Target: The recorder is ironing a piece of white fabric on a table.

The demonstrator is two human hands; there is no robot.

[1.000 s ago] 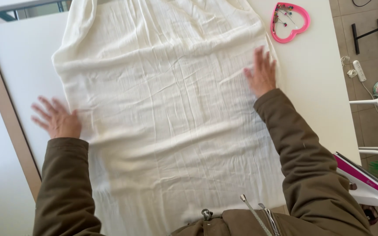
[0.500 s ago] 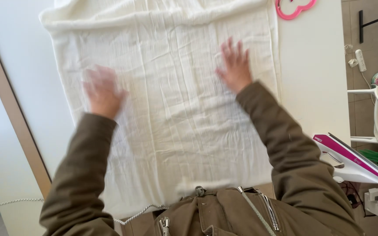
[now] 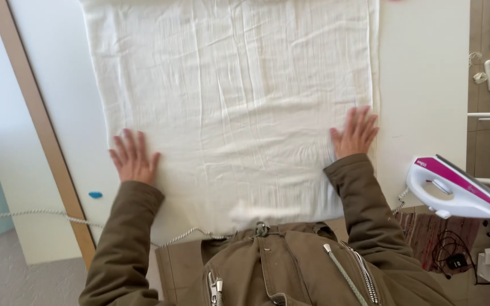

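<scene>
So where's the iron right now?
In the head view the iron sits at the right edge, beside the white table, just right of the right hand, which lies flat on the cloth.

White cloth (image 3: 233, 107) spread flat on the table.

We see it lying open and rectangular, faintly creased all over, its far edge running out of view, its near edge hanging over the table's near side, with both side edges straight.

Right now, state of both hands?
Left hand: open, flat, fingers spread on the left edge of the white cloth, holding nothing.
Right hand: open, flat on the cloth's right edge, holding nothing.
</scene>
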